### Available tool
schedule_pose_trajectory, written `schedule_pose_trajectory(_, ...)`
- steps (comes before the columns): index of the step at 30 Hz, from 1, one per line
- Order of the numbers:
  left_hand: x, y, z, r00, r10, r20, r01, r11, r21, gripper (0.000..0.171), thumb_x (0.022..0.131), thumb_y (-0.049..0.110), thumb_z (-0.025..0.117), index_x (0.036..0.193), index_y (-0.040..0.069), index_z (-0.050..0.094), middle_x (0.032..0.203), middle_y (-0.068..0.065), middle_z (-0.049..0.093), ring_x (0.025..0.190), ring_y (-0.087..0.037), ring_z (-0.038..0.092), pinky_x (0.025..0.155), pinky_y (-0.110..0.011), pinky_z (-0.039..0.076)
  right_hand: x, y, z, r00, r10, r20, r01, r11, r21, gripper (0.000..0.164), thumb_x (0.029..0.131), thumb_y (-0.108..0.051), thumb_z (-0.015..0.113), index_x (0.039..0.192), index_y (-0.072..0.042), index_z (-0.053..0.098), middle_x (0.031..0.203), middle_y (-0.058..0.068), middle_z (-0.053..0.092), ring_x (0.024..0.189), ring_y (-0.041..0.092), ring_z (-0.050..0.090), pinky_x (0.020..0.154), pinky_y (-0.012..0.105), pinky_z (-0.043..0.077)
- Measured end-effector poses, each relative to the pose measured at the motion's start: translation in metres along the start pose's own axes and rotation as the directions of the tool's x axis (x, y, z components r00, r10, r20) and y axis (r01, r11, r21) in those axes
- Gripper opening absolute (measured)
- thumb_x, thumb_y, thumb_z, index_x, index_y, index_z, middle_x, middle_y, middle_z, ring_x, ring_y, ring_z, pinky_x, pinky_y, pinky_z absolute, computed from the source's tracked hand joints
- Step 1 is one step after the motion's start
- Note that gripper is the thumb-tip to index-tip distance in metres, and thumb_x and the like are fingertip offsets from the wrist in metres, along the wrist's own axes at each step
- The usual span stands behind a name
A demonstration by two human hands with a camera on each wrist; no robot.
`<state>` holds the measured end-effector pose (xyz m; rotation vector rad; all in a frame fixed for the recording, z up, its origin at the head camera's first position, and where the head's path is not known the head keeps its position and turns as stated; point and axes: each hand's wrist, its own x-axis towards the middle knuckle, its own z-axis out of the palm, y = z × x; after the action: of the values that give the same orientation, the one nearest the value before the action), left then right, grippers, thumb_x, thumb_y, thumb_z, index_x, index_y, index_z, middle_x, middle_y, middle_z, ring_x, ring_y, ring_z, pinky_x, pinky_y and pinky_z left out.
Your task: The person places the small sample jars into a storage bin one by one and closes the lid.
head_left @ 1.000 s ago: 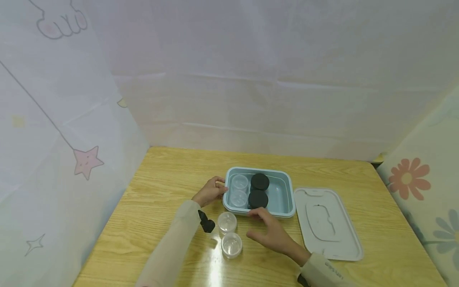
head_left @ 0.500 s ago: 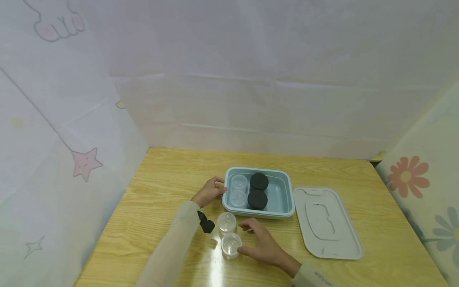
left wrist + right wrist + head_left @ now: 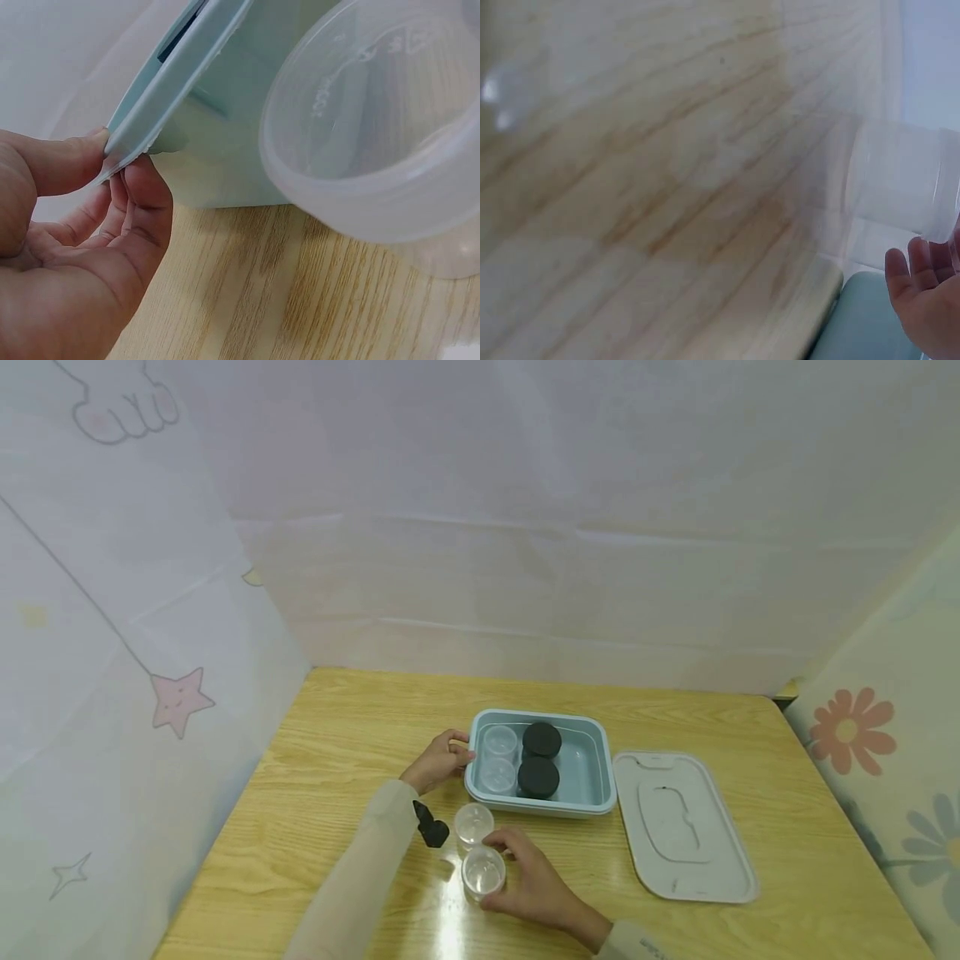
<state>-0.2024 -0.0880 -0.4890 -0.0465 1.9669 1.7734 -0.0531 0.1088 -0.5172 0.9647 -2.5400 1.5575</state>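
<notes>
My left hand (image 3: 438, 762) pinches the left rim of a light blue plastic tub (image 3: 596, 810); the left wrist view shows thumb (image 3: 71, 161) and fingers on that rim. In the tub sit clear round containers (image 3: 501, 742) on the left and two black round lids (image 3: 542, 740) beside them. Two clear round plastic containers stand on the table in front of the tub. My right hand (image 3: 534, 885) holds the nearer container (image 3: 483, 872) between thumb and fingers; the farther container (image 3: 474, 825) stands just behind it. In the right wrist view, only part of my right hand (image 3: 930, 296) shows.
A whitish rectangular lid (image 3: 686, 827) lies flat on the wooden table (image 3: 375, 718) to the right of the tub. Printed sheets (image 3: 525, 568) hang behind the table and on both sides.
My right hand has moved left from in front of the tub to the nearer clear container and closed its thumb and fingers on it. My left hand has stayed at the tub rim.
</notes>
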Motion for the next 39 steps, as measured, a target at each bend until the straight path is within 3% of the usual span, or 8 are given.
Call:
schedule_pose_trajectory(4,0.001,-0.001,-0.001,1.000,-0.008,-0.006,0.008,1.000,0.007,0.033,0.096,0.003,0.053,0.127,0.000,0.041,0.092,-0.009,0.056,0.074,-0.014,0.057,0.067,-0.026,0.051,0.000,0.000,0.003,1.000,0.013,0.001,-0.013,1.000,-0.003,0.067,0.061,-0.020,0.087,0.118,-0.006,0.054,0.109,0.011,0.058,0.096,0.022,0.057,0.079,0.026,0.052)
schedule_pose_trajectory(11,0.001,-0.001,-0.001,1.000,-0.005,-0.006,0.005,1.000,0.001,0.034,0.096,0.002,0.053,0.127,0.000,0.041,0.092,-0.008,0.056,0.074,-0.014,0.057,0.067,-0.026,0.051,-0.001,0.003,0.005,0.998,0.062,0.024,-0.062,0.998,-0.002,0.067,0.062,-0.018,0.088,0.117,-0.005,0.054,0.109,0.003,0.056,0.097,0.010,0.053,0.078,0.024,0.053)
schedule_pose_trajectory(22,0.000,0.001,0.000,1.000,-0.018,-0.011,0.018,1.000,-0.004,0.036,0.096,0.002,0.053,0.129,0.000,0.041,0.092,-0.007,0.055,0.073,-0.013,0.056,0.067,-0.025,0.051,0.003,0.001,0.006,0.992,0.091,0.082,-0.094,0.995,0.030,0.067,0.065,-0.020,0.088,0.120,-0.004,0.052,0.113,0.010,0.056,0.100,0.025,0.058,0.083,0.030,0.054)
schedule_pose_trajectory(30,0.000,0.001,0.001,1.000,-0.007,-0.004,0.007,1.000,-0.014,0.035,0.095,0.000,0.052,0.128,-0.001,0.040,0.091,-0.007,0.055,0.073,-0.013,0.057,0.066,-0.025,0.051,0.004,0.000,0.010,0.993,0.065,0.098,-0.068,0.997,0.025,0.071,0.063,-0.020,0.088,0.122,-0.008,0.051,0.115,0.006,0.057,0.103,0.020,0.057,0.090,0.033,0.049)
schedule_pose_trajectory(39,0.001,0.001,0.000,1.000,-0.015,-0.009,0.015,1.000,0.015,0.035,0.096,0.003,0.054,0.128,0.000,0.042,0.093,-0.007,0.055,0.073,-0.014,0.057,0.069,-0.027,0.052,0.003,-0.002,0.010,0.990,0.091,0.104,-0.091,0.996,-0.004,0.069,0.064,-0.016,0.087,0.122,-0.008,0.052,0.116,0.003,0.057,0.104,0.014,0.056,0.090,0.031,0.049)
